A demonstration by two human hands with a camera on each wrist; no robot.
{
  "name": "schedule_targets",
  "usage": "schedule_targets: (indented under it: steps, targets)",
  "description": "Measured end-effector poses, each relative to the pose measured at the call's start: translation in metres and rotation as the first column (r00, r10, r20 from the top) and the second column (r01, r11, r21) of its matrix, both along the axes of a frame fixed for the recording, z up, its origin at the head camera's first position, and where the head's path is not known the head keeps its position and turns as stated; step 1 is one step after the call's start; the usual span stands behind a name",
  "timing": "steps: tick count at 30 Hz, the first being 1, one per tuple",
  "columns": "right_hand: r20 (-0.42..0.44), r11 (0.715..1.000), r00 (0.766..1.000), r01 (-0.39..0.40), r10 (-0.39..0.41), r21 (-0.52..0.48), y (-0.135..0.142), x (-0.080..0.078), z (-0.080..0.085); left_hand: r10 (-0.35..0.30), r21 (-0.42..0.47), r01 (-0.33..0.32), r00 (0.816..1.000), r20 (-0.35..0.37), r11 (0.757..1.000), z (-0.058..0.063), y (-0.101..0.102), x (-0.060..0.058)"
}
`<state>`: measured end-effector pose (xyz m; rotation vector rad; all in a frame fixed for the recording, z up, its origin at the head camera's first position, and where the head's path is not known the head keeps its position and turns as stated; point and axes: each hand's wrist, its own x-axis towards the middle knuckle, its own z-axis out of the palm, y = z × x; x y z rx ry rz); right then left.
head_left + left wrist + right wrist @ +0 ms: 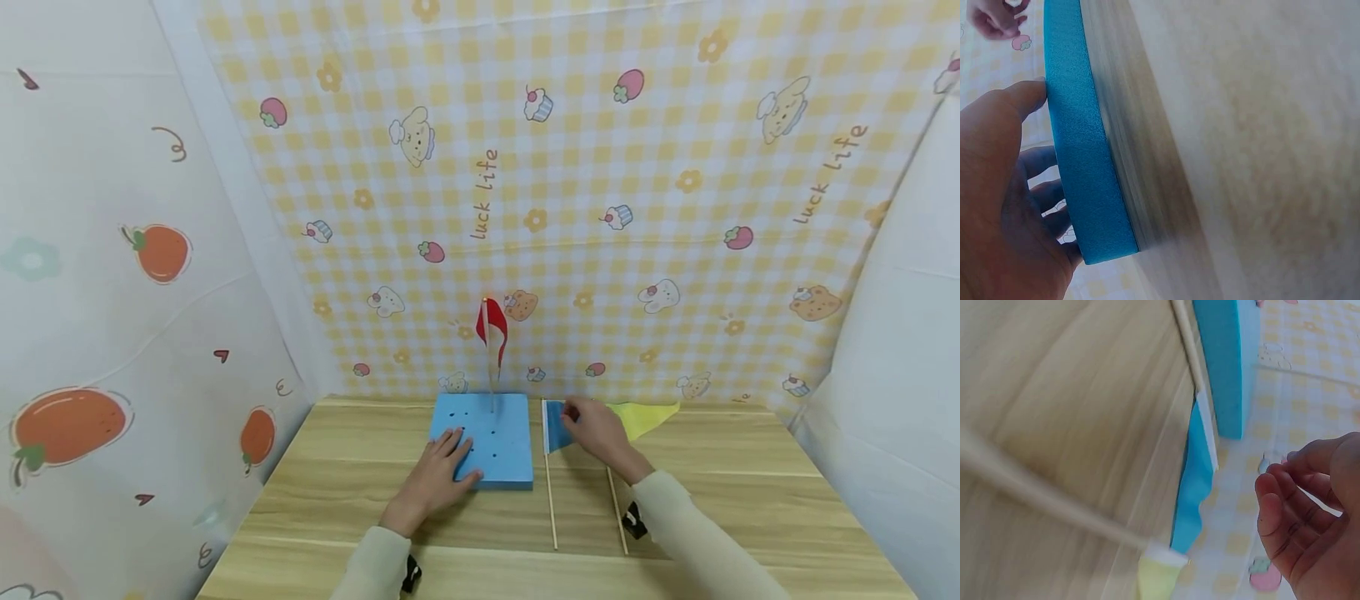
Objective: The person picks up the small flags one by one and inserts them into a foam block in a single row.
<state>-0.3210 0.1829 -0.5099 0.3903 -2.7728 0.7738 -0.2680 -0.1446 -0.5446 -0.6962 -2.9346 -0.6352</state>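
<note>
A light blue foam block [512, 457] with several small holes lies flat on the table. My left hand [435, 477] rests on its left front part, fingers spread; in the left wrist view the thumb touches the block's edge [1079, 131]. A red flag [492, 321] on a thin stick stands upright at the back of the block. To the right, a blue flag [556, 432] lies on the table, its wooden stick toward me. Over that flag hovers my right hand [603, 433], fingers loosely curled with nothing between them in the right wrist view.
Partly behind the right hand and forearm lies a yellow flag [651, 418], its stick [618, 512] pointing toward me. A yellow checked cloth [570, 167] hangs behind the wooden table [337, 483]. White cloths hang at the left [90, 317] and right [892, 333].
</note>
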Motion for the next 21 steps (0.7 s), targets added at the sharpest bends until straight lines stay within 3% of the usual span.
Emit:
schedule_targets:
  steps: [12, 21]
  targets:
    - [-0.020, 0.998, 0.998, 0.059, -0.059, 0.003, 0.052, 0.028, -0.004, -0.002, 0.007, 0.002, 1.000, 0.000, 1.000, -0.001, 0.000, -0.001]
    - [0.042, 0.998, 0.997, 0.069, -0.068, -0.013, 0.071, 0.043, -0.011, -0.006, 0.027, 0.006, 1.000, 0.011, 1.000, -0.002, -0.001, -0.001]
